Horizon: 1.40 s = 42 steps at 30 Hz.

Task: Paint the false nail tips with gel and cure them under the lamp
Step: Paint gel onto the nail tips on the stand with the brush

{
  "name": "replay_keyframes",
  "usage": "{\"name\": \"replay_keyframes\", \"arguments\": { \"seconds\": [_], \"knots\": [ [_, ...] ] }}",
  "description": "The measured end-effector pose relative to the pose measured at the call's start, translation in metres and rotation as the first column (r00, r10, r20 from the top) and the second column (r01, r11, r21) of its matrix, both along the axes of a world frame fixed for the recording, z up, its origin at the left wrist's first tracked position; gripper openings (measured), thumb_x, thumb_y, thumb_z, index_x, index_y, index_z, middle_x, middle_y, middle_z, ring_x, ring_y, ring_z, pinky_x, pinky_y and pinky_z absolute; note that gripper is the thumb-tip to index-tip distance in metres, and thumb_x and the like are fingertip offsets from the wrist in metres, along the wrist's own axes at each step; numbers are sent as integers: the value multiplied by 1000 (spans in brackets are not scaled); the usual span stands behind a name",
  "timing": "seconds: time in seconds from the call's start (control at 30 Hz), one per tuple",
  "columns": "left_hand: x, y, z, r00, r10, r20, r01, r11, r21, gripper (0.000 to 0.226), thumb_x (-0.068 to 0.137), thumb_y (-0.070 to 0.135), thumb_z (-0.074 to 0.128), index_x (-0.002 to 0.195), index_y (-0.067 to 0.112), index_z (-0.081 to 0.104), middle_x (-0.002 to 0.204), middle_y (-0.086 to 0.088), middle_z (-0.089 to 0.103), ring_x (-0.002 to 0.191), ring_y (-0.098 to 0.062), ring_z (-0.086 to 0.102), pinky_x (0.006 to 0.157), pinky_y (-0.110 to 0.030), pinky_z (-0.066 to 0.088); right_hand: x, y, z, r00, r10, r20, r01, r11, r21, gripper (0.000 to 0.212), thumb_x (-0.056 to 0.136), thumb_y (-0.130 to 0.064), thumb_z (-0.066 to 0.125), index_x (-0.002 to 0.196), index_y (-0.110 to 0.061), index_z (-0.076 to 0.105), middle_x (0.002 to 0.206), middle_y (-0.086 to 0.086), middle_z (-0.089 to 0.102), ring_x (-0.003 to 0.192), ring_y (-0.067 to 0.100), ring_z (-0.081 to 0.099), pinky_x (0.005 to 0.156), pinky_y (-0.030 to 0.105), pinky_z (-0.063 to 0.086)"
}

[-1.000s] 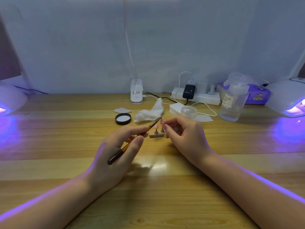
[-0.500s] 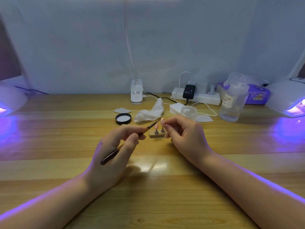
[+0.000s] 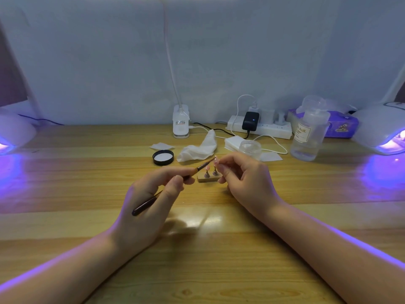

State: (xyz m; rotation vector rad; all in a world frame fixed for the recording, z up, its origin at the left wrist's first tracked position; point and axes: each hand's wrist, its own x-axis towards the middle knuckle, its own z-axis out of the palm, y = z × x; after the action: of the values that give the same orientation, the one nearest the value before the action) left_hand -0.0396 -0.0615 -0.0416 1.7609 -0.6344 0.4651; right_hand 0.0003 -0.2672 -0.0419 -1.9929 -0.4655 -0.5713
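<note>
- Your left hand [image 3: 151, 200] grips the brush [image 3: 173, 185] between thumb and curled fingers; dark handle end sticks out low-left, bristles point up-right.
- Brush tip sits right at the pink nail tip [image 3: 215, 160] — contact too small to confirm.
- Your right hand [image 3: 245, 183] pinches that nail tip at the fingertips [image 3: 221, 166], fingers curled, held just above the wooden stand [image 3: 208, 178].
- Stand rests on the table [image 3: 197, 260] between your hands; two small pegs stick up from it, one carrying another pink tip [image 3: 207, 167].
- Open clear jar [image 3: 251, 148] just behind your right hand; its black lid [image 3: 163, 157] lies inside-up, well left of it.
- Crumpled white wipe [image 3: 199, 148] between lid and jar; flat white pads [image 3: 232, 142] beside the jar, one loose pad [image 3: 161, 146] behind the lid.
- Cure lamp [image 3: 381, 132] at far right, glowing purple; second lamp [image 3: 13, 134] at far left, same glow — both well apart from your hands.
- Clear pump bottle [image 3: 309, 132] right of the jar, purple tissue box [image 3: 337, 126] behind it.
- Power strip [image 3: 271, 128] with black adapter [image 3: 250, 121] at the wall; white clip lamp base [image 3: 180, 123] left of it.
</note>
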Motion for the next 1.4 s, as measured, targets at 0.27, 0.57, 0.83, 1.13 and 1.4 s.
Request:
{"name": "replay_keyframes", "arguments": {
  "seconds": [0.27,0.57,0.83,1.13,1.4],
  "knots": [
    [-1,-1,0,995,-66,-72,67,998,4,29,91,33,52,111,20,69,98,2,74,94,-12,68,84,-22,50,0,0,-1,1000,-3,2,3,1000,-13,10,89,-3,63,97,-6,69,77,5,67,66,13,66,59,23,52],
    [0,-2,0,999,-11,-35,13,999,50,32,89,38,52,114,24,67,103,10,72,97,-10,66,86,-24,50,0,1,0,1000,-8,22,9,999,-38,10,89,-3,64,97,-4,70,82,7,68,70,18,66,62,26,53],
    [-2,3,0,1000,1,-4,-1,999,44,29,87,34,51,104,20,70,93,4,74,94,-14,69,85,-29,51,0,1,0,1000,-17,21,17,1000,-16,11,88,0,63,95,-6,69,80,4,68,70,16,67,61,19,52],
    [0,0,0,998,-26,50,20,993,115,23,92,23,58,110,14,69,99,7,73,99,-11,67,86,-19,48,0,1,0,999,-26,27,27,999,-41,10,88,-2,64,95,-8,69,81,5,68,72,15,66,64,24,54],
    [-1,-3,2,999,1,52,-5,996,86,29,91,31,53,114,20,67,103,9,72,100,-12,67,88,-25,49,0,1,0,1000,-30,-3,30,1000,8,8,88,-3,65,95,-5,69,79,7,69,69,15,67,64,22,54]
  ]
}}
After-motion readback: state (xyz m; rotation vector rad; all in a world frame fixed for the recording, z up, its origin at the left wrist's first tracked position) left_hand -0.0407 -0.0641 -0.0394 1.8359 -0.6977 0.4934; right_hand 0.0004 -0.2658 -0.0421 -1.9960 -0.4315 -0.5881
